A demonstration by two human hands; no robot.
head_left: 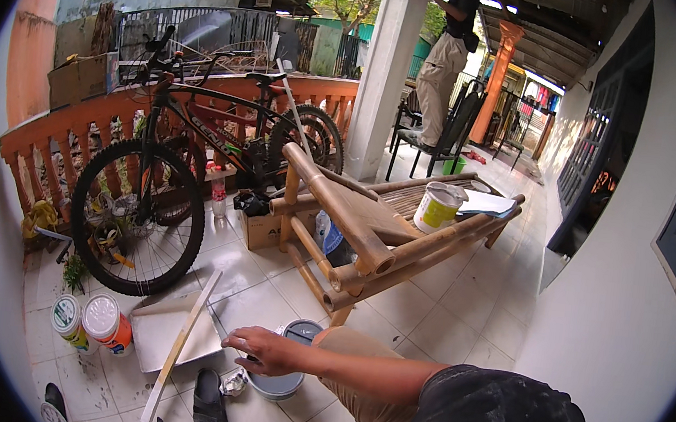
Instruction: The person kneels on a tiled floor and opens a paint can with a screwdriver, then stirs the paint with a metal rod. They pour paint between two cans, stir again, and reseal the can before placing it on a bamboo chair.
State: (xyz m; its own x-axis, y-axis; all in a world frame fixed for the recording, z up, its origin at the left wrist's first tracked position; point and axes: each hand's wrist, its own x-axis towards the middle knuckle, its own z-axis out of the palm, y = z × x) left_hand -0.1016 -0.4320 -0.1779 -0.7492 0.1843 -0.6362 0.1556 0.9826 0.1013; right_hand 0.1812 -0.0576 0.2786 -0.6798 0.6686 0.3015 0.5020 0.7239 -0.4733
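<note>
My right hand (pixel 262 350) reaches in from the right along my bare forearm, fingers loosely curved and apart, over the near side of a grey bucket (pixel 275 379); whether it touches the bucket I cannot tell. Left of the bucket are a white tray (pixel 157 344) with a long pale wooden strip (pixel 185 335) across it, a black sandal (pixel 211 404) and crumpled light material (pixel 234 381). Two lidded paint tubs (pixel 102 318) stand farther left. My left hand is not in view.
A bamboo lounger (pixel 329 218) bearing a paint bucket (pixel 437 205) stands ahead. Bicycles (pixel 160 176) lean by the orange balustrade (pixel 30 162). Another person (pixel 443 74) stands on a chair (pixel 466 126) beside a pillar (pixel 392 52). A white wall (pixel 623 241) runs along the right.
</note>
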